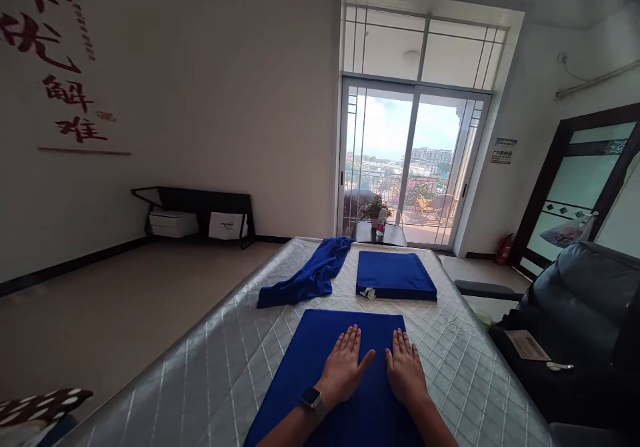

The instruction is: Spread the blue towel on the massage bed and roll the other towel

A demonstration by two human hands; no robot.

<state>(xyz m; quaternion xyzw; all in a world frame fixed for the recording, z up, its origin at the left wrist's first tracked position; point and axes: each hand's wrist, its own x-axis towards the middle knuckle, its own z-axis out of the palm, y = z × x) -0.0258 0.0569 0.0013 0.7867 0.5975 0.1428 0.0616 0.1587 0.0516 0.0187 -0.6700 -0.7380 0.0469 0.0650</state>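
A smooth blue cloth [305,360] lies flat on the quilted silver cover in front of me. My left hand [346,363], with a watch [311,397] on its wrist, rests palm down on it, fingers together and thumb out. Beside it, near the cloth's right edge, my right hand [405,367] also lies flat with the fingers stretched forward. Neither hand grips anything. Farther off sits a neat stack of folded blue cloth [395,272] with small white labels at its near left corner. To its left a crumpled blue cloth [313,273] lies loosely spread.
The quilted silver cover [215,380] drapes over the table. A black armchair [575,313] stands at the right, its armrest close to the table edge. Past the far end are a small table [395,235] with a bottle [382,220] and glass sliding doors [377,147].
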